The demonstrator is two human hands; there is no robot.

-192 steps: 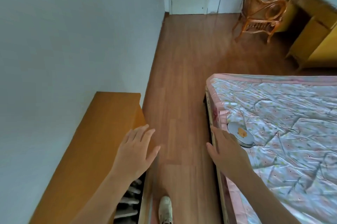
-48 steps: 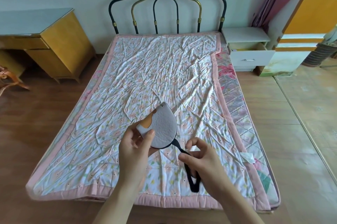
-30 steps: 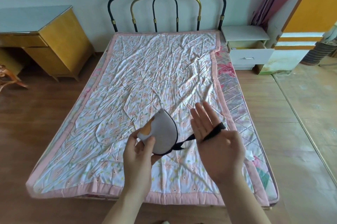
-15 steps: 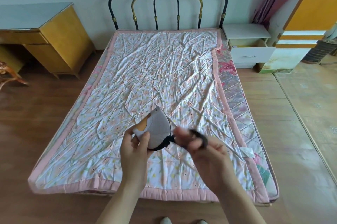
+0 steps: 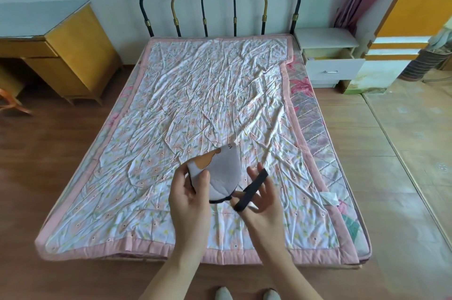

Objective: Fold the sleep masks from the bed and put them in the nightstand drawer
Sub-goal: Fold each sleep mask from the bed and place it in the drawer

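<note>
Lower centre: left hand (image 5: 189, 198) pinches folded mask (image 5: 220, 172); right hand (image 5: 261, 198), fingers spread, has strap (image 5: 252, 186) looped on.
Left: tuck strap; reach open drawer (image 5: 333, 68), upper right.

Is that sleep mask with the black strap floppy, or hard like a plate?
Probably soft: the sleep mask sits folded in half in the left hand. Its black strap drapes limply over the right hand, so it looks stretchy and floppy. It also seems light, pinched easily by a thumb.
</note>
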